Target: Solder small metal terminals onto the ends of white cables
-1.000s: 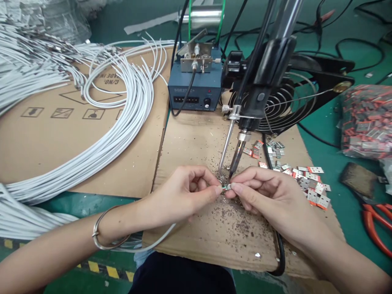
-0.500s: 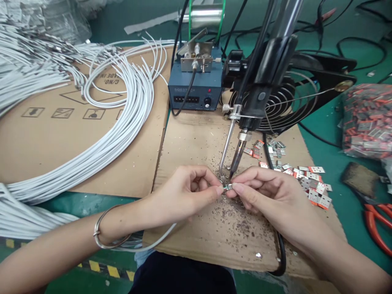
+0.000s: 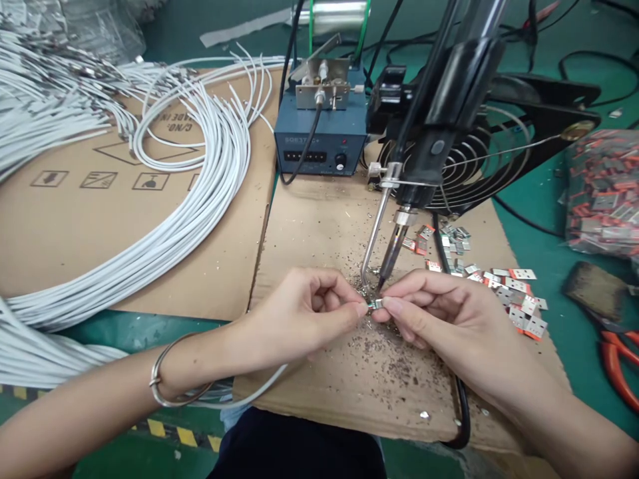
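Note:
My left hand (image 3: 319, 309) is closed, thumb and forefinger pinching the end of a white cable (image 3: 267, 389) that trails out below the wrist. Facing it, my right hand (image 3: 429, 309) pinches a small metal USB connector (image 3: 377, 304). Thin wires, one greenish, show where the cable end meets the connector between the fingertips. Just above that spot stands the tip of a soldering iron (image 3: 392, 256), with a bent solder feed tube (image 3: 373, 233) beside it. Whether the iron touches the joint I cannot tell.
Loose USB connectors (image 3: 509, 289) lie right of my right hand, near a black fan (image 3: 494, 153). Pliers with red handles (image 3: 619, 366) and a bag of connectors (image 3: 604, 193) are farther right. Behind stands a blue solder station (image 3: 319, 133); bundled white cables (image 3: 214, 193) cover cardboard at left.
The view has shifted slightly, so the iron, fan and connectors appear a little farther right. Both hands keep their pinch, and slightly more of the joint shows between the fingertips.

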Tool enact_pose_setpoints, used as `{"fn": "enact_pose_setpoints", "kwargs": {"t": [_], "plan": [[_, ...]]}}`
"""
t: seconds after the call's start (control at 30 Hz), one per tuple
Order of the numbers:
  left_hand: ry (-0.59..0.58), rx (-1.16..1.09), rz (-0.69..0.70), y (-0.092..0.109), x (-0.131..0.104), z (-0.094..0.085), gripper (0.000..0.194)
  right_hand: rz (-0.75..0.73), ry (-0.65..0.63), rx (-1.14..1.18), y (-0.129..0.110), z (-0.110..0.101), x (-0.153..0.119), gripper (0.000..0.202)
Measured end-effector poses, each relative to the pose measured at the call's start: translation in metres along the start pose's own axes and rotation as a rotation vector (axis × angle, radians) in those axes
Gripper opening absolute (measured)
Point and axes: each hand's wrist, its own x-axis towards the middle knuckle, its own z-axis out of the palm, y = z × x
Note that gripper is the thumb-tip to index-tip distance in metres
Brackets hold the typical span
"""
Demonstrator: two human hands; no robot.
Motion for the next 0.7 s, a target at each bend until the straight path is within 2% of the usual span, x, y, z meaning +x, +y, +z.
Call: {"fn": "enact_pose_setpoints", "kwargs": {"t": [0.17, 0.7], "plan": [[0.012, -0.003, -0.045, 0.0013, 0.0, 0.0014, 0.012, 0.009, 0.015, -0.021, -0.0008, 0.0017, 0.002, 0.009], [0.019, -0.049, 0.022, -0.0016, 0.0008, 0.0005, 0.013, -0.044, -0.03, 0.008, 0.0019, -0.0007, 0.0004, 0.003]]}}
